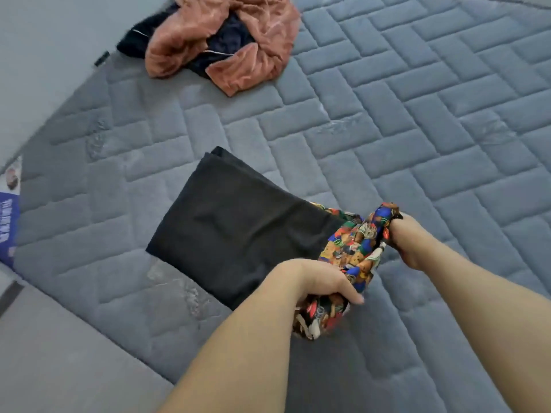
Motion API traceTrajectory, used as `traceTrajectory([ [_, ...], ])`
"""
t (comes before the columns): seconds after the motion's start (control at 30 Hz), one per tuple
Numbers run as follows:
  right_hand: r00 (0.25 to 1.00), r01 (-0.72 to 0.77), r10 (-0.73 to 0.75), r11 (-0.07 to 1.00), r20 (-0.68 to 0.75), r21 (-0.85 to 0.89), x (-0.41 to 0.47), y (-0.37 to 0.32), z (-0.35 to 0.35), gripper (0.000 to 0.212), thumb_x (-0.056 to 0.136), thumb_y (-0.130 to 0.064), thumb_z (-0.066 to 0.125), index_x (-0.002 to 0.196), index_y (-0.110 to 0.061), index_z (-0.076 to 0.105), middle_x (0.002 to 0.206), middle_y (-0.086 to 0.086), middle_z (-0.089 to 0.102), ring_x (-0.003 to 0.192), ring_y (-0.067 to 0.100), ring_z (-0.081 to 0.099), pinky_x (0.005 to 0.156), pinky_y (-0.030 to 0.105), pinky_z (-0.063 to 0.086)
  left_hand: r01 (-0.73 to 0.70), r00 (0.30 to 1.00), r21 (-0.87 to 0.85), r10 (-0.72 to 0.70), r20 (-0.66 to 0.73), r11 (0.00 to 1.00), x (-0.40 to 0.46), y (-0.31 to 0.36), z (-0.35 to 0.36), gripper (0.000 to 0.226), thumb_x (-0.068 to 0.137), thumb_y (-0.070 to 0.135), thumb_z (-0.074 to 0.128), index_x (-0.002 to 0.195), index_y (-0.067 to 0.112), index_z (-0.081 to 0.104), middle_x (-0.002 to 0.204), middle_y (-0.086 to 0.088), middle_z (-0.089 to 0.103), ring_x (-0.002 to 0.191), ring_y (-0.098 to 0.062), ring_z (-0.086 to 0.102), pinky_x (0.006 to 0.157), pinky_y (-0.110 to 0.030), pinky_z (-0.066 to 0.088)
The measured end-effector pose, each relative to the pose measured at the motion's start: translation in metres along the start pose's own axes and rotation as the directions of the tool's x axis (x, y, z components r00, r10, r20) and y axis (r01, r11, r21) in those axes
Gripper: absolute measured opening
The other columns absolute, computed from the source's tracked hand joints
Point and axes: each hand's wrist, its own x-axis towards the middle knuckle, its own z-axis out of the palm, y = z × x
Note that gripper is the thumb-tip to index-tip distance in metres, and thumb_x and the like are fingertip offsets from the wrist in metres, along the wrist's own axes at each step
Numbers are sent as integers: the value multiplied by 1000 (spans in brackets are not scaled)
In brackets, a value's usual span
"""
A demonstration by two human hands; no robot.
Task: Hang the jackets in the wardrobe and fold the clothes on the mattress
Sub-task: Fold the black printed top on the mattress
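Both hands, left hand and right hand, are clenching one bunched patterned garment between their fingers above the mattress; one folded black garment is lying just beyond the left fingers, one pink-and-navy heap far off.

Grey quilted mattress; folded black cloth; pink/navy heap.
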Motion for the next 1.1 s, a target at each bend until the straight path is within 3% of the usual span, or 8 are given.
traceTrajectory([
  [0.13,999,35,-36,997,-16,-63,-3,20,-59,19,86,-12,58,79,-15,75,53,-11,67,47,1,61,56,17,39,-26,997,56,22,78,998,19,32,47,62,71,39,80,125,15,60,116,-13,71,107,-34,68,100,-50,50],
  [0.23,994,99,-94,989,53,-108,-13,-2,-53,19,69,-16,55,74,-17,73,49,-13,64,44,-1,56,44,13,42,-19,998,86,14,57,996,10,35,33,49,76,37,79,119,19,64,112,-10,73,103,-31,70,96,-47,54],
  [0.43,935,311,-218,883,280,-352,-12,-77,14,35,65,-7,54,97,3,62,90,17,70,87,30,65,79,42,54,9,987,-25,-12,-160,1000,-33,-16,-73,34,81,27,75,114,24,68,107,-4,75,99,-28,72,95,-47,54],
  [0.6,864,476,-339,793,373,-380,1,-141,119,27,66,-32,59,93,-28,59,92,-1,68,87,17,65,72,33,52,-96,870,-185,-8,-492,978,-56,-81,-171,21,84,22,73,106,21,70,93,-4,77,84,-25,75,85,-43,59],
  [0.77,837,540,-363,672,410,-507,49,-164,235,48,79,-40,61,124,-26,53,111,-2,62,95,14,58,83,35,51,-28,759,-224,-125,-639,974,-30,-144,-238,39,84,30,72,119,14,67,120,-12,65,115,-33,59,102,-46,47],
  [0.87,886,451,-366,530,286,-719,82,-154,274,61,77,-56,52,131,-28,51,128,6,48,118,30,45,100,47,39,10,629,-142,-117,-768,990,4,-162,-246,38,98,39,48,127,19,60,132,-13,51,125,-36,41,108,-44,37],
  [1.0,875,477,-363,531,321,-700,97,-148,282,73,65,-60,46,130,-27,58,145,-5,42,132,27,36,110,47,29,1,517,-45,-39,-855,999,29,-167,-238,45,85,45,35,112,15,55,112,-9,47,108,-30,41,92,-44,37],
  [1.1,745,666,-418,422,520,-615,93,-164,279,70,66,-52,53,128,-20,59,154,-15,34,141,19,24,115,45,22,-101,523,-54,7,-853,993,30,-170,-240,23,77,41,40,83,20,48,90,0,50,91,-25,45,71,-38,36],
])
